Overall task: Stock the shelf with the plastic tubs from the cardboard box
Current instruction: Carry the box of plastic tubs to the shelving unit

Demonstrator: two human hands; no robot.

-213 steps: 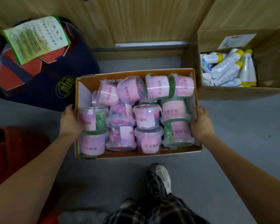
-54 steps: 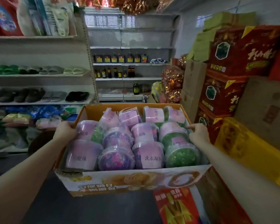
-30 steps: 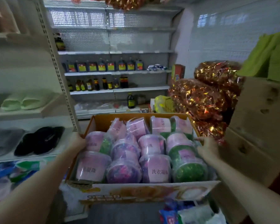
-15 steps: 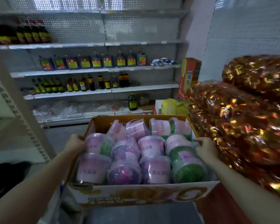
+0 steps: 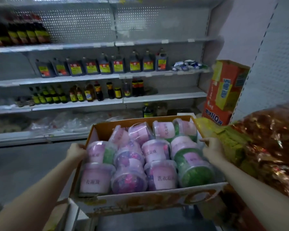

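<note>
I hold an open cardboard box at waist height in front of me. It is packed with several clear plastic tubs with pink labels, some showing green or purple contents. My left hand grips the box's left wall. My right hand grips its right wall, fingers over the rim. Ahead stands a grey metal shelf unit with perforated back panels; its right-hand shelf boards are mostly bare.
Dark jugs and small bottles line the middle shelves. A lone bottle stands low behind the box. An orange carton stack leans at the right corner. Shiny red-gold wrapped bundles crowd my right side.
I have walked down the aisle with the box, so the bottle shelf is closer and larger. Both hands keep the same grip on the box walls.
</note>
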